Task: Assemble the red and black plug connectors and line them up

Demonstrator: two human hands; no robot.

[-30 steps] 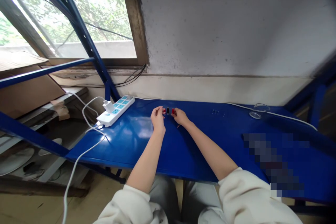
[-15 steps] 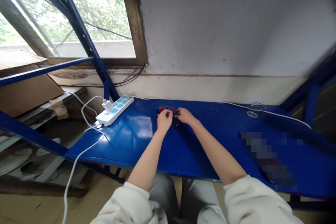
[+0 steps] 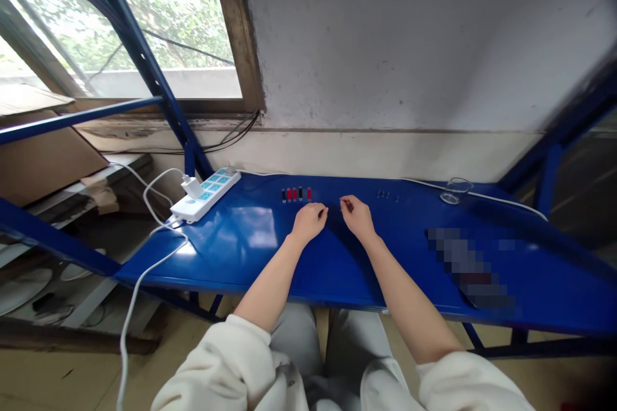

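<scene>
A short row of small red and black pieces [image 3: 295, 194] stands on the blue metal shelf [image 3: 250, 250] near the wall. My left hand [image 3: 310, 221] rests on the shelf just in front and to the right of the row, fingers curled under, with nothing visible in it. My right hand [image 3: 355, 215] lies beside it, fingers pinched on a tiny dark thing that I cannot make out. Neither hand touches the row. Further right lies a group of tiny dark pieces [image 3: 384, 194].
A white power strip [image 3: 206, 195] with a plugged charger and white cable [image 3: 139, 282] lies at the shelf's left end. A small clear glass dish [image 3: 454, 190] and a thin white wire sit at the back right. Blue rack posts, window and cardboard stand to the left.
Both hands have drawn back from the row of pieces toward me and to the right. The row, earlier between the fingers, now stands free on the shelf.
</scene>
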